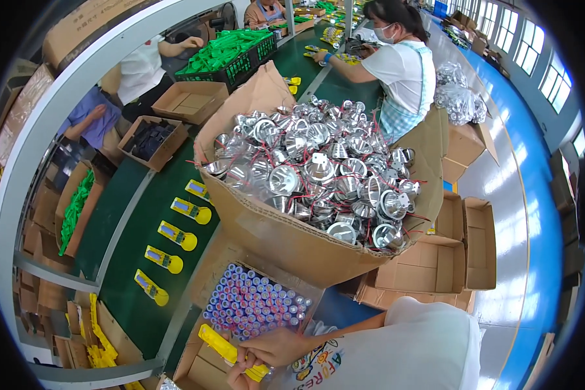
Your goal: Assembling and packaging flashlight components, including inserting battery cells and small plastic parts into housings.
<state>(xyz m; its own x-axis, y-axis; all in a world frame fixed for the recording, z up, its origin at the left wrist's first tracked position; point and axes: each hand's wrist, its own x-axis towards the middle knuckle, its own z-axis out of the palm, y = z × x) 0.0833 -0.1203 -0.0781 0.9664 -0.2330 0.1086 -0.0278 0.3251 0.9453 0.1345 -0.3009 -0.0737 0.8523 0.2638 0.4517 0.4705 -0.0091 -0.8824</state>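
Note:
A yellow plastic flashlight housing lies slantwise in my hands near the lower edge. From the right, my right hand closes its fingers round its middle. Below it, the partly hidden fingers of my left hand bend against the same housing. Its wider rounded end shows under the fingers. Just beyond my hands, an open carton holds many upright blue-purple battery cells. Several yellow flashlight bodies lie in a row on the green conveyor belt.
A big carton heaped with silvery reflector cups and red wires stands ahead. Green parts fill a black crate. Empty cartons stack at right. A grey metal frame curves along the left. Co-workers sit along the belt.

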